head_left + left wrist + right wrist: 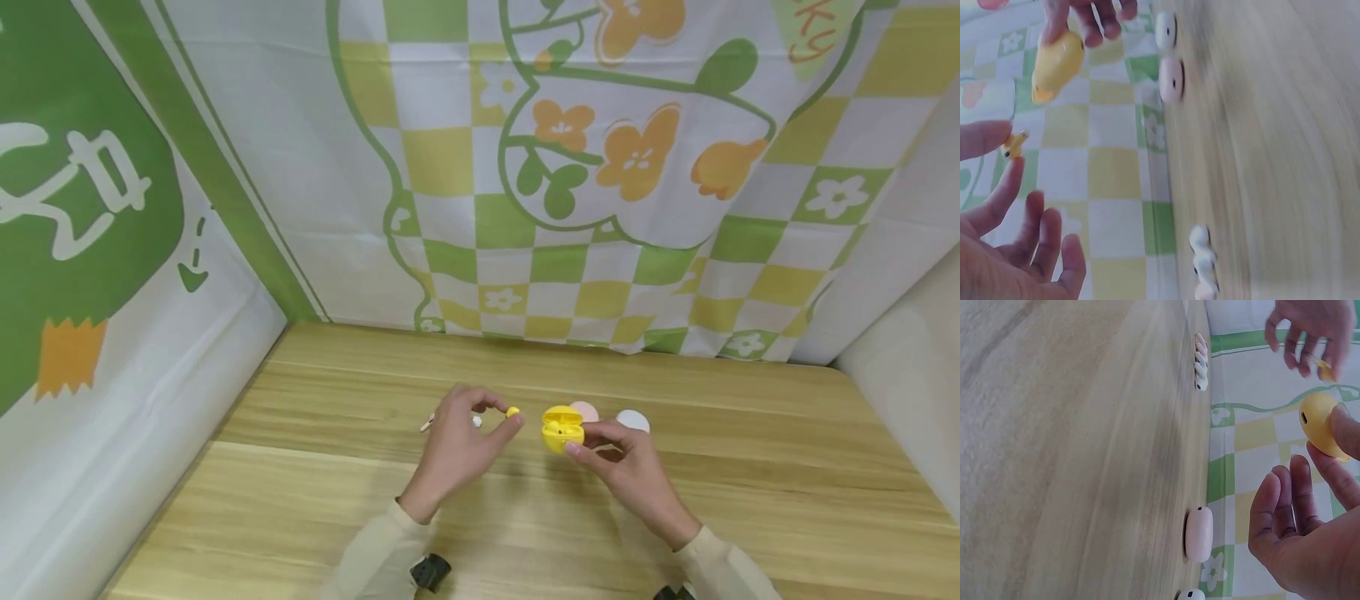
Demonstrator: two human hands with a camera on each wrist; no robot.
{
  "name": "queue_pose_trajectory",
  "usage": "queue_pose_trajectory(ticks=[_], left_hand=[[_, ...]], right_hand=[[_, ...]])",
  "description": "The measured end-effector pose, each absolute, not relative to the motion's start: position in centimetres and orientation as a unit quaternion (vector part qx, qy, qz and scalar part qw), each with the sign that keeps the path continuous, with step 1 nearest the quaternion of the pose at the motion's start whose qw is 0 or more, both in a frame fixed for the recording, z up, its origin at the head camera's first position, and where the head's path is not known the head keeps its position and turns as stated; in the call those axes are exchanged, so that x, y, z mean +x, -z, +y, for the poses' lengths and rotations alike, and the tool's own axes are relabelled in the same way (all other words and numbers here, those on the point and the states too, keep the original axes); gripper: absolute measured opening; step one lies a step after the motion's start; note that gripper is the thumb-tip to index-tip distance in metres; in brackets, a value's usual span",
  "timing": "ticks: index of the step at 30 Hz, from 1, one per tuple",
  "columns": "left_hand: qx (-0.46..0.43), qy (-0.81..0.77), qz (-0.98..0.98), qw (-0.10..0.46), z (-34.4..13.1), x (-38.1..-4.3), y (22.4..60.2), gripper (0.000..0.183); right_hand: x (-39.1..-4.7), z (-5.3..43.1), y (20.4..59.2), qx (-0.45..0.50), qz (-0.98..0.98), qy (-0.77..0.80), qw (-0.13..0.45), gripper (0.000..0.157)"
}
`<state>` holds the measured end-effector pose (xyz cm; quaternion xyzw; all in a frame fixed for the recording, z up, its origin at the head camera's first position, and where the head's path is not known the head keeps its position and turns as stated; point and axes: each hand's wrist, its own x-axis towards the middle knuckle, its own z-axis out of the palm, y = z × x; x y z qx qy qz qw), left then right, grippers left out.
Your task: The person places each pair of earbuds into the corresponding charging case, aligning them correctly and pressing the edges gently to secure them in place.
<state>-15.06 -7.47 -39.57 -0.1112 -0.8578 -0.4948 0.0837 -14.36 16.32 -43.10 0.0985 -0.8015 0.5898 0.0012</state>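
Between thumb and index finger, my left hand (459, 446) pinches a small yellow earbud (513, 412), held above the table. My right hand (633, 471) grips a round yellow charging case (562, 436) whose lid stands raised; something yellow shows inside it. A short gap separates the earbud from the case. In the left wrist view the earbud (1015, 144) shows its stem and a dark spot, below the case (1059, 65). The right wrist view shows the case (1319, 425) from outside, with a dark slot on it.
Behind the right hand lie a pink case (584, 412) and a white case (633, 421) on the wooden table (315, 492). Several small white and pink earbuds (1202, 265) lie in a row on the left. A patterned cloth (450, 275) hangs at the back.
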Motion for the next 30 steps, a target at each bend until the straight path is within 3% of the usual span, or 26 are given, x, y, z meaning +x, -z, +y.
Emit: queue_pose_trajectory(ticks=[13,30], left_hand=[[-0.145,0.552,-0.813,0.119,-3.7,-15.4,39.3,0.016],[-0.161,0.531,-0.822,0.127,-2.4,-15.5,40.3,0.019]], right_hand=[[-14.4,15.9,43.0,0.133,-0.801,-0.584,0.012,0.019],[-14.6,15.9,43.0,0.141,-0.804,-0.578,0.017,0.023]])
